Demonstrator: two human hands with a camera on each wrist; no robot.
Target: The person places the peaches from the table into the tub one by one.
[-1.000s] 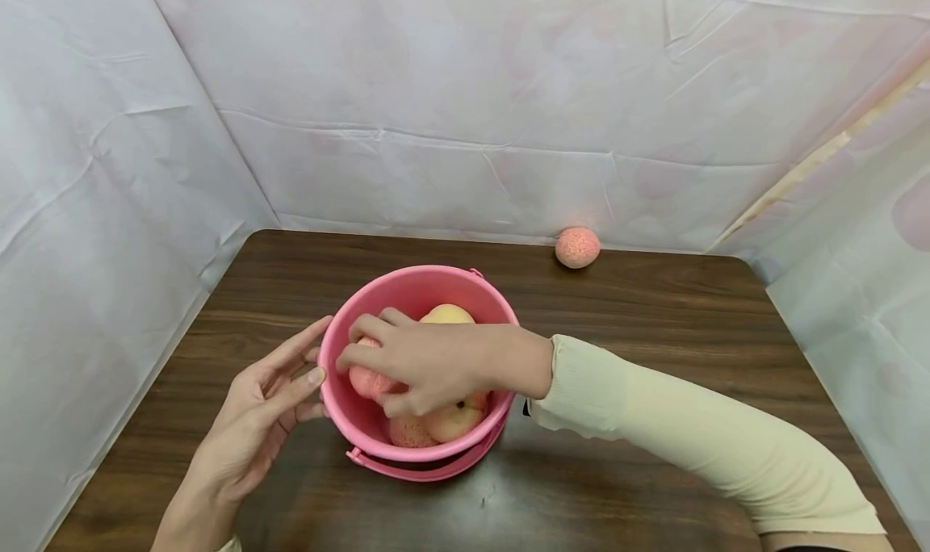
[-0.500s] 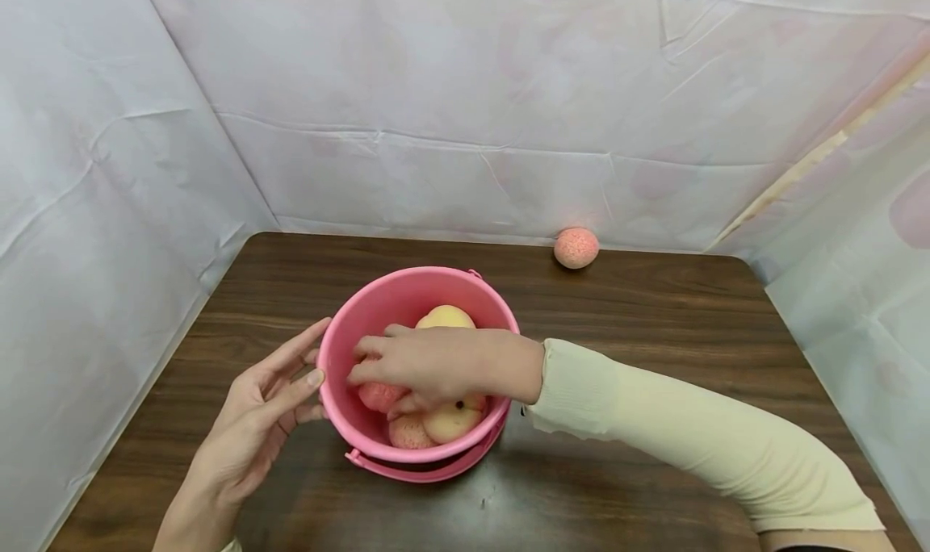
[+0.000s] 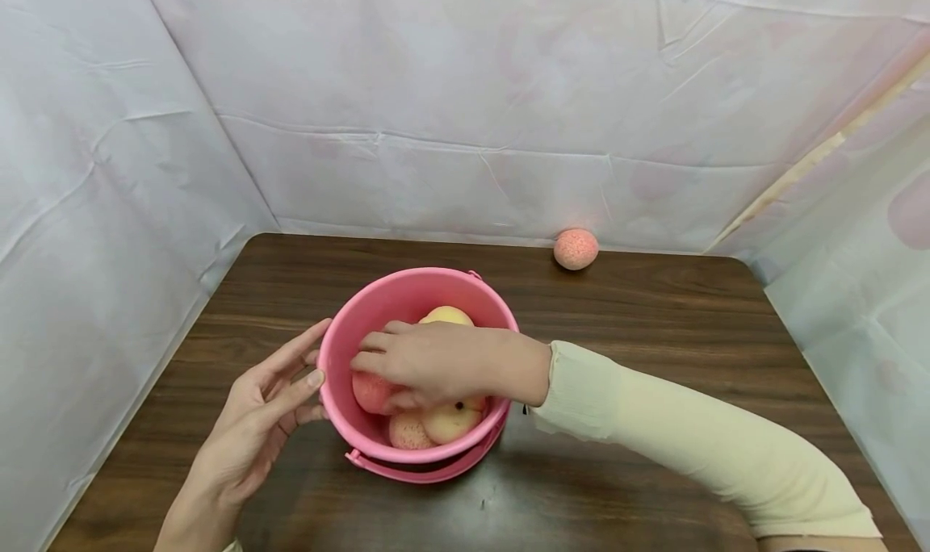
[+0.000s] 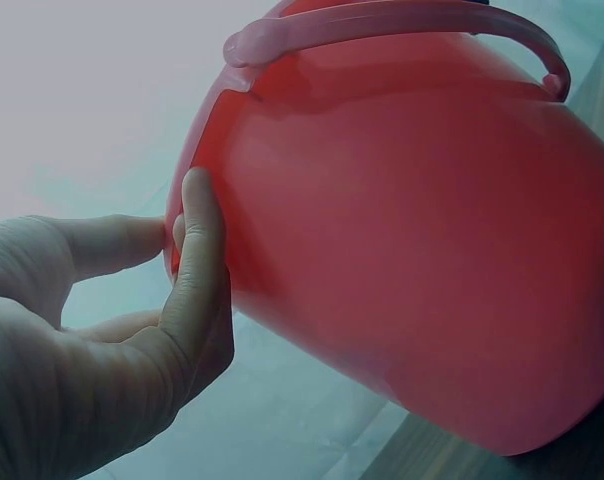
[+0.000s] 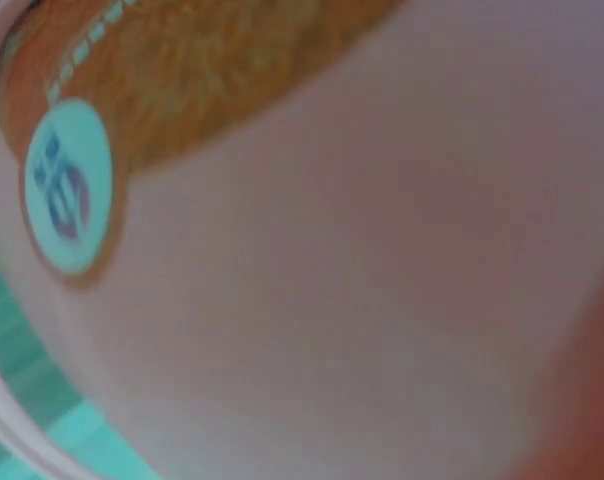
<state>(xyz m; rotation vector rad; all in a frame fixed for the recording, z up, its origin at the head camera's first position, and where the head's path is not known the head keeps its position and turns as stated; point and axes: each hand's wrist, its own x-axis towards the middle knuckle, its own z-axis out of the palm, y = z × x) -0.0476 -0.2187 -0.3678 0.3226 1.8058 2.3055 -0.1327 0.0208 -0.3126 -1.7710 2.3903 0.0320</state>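
A pink bucket (image 3: 330, 382) stands on the dark wooden table, holding several round fruit-like pieces. My left hand (image 3: 247, 423) holds its rim at the left, thumb at the lip and fingers along the outer wall, as the left wrist view also shows with the hand (image 4: 172, 300) beside the handle (image 4: 382, 20). Inside the bucket, my right hand (image 3: 429, 362) has its fingers curled round a pink-red fruit (image 3: 369, 393), partly covering it. Near that lie a yellow fruit with a dark stem spot (image 3: 450, 423), a speckled pinkish piece (image 3: 409, 431) and another yellow fruit (image 3: 448, 315).
A speckled pink ball (image 3: 576, 249) sits at the table's back edge against the white sheeting (image 3: 465, 92). The bucket's handle (image 3: 429, 476) hangs down at the front. The right wrist view is blurred, with a pale round sticker (image 5: 69, 188) on a pinkish surface.
My right hand has gone lower into the bucket, a little to the right, with the pink-red fruit. My left hand stays at the rim.
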